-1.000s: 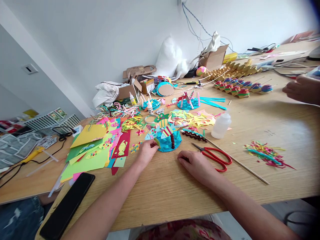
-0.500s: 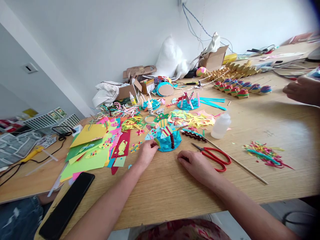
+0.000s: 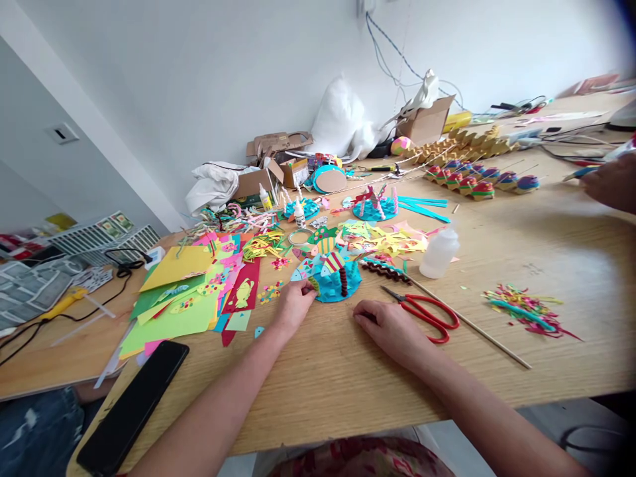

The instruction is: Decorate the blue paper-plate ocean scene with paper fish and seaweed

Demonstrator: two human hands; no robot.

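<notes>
Blue fish craft (image 3: 330, 290) pinched at its left edge by the left hand (image 3: 294, 305)

From the head camera, the blue fish craft sits on the wooden surface (image 3: 318, 391), ahead of the person, with its round, crinkled base lying flat. Striped and spotted paper fish (image 3: 332, 264) stand above the base, and a brown fuzzy post (image 3: 343, 282) rises toward its right side. The left hand is nearly closed at the craft's left edge, thumb and fingertips drawn together on a small green fuzzy piece (image 3: 314, 283).

The right hand (image 3: 390, 328) rests on the surface, nearer the person than the craft and to its right, apart from it. Its fingers curl loosely inward; whether anything lies beneath them I cannot tell.

Right of the craft, brown and blue fuzzy strips (image 3: 385, 270) lie near it, with a translucent bottle (image 3: 439, 255) beyond them. Red-handled scissors (image 3: 408, 302) lie to the craft's right, close to the right hand, and a thin wooden stick (image 3: 470, 322) slants past them. Farther right of the craft is a small heap of colored shreds (image 3: 527, 310).

Left of the craft, colored paper sheets (image 3: 173, 318) overlap in a stack, and a black phone (image 3: 134, 407) lies nearer the person. Behind the craft stand another blue base with pink posts (image 3: 375, 209) and a small white glue bottle (image 3: 299, 216). Well to the craft's right, behind painted egg-carton cups (image 3: 462, 182) and off to their side, another person's hand (image 3: 612, 183) shows at the edge of the view.
</notes>
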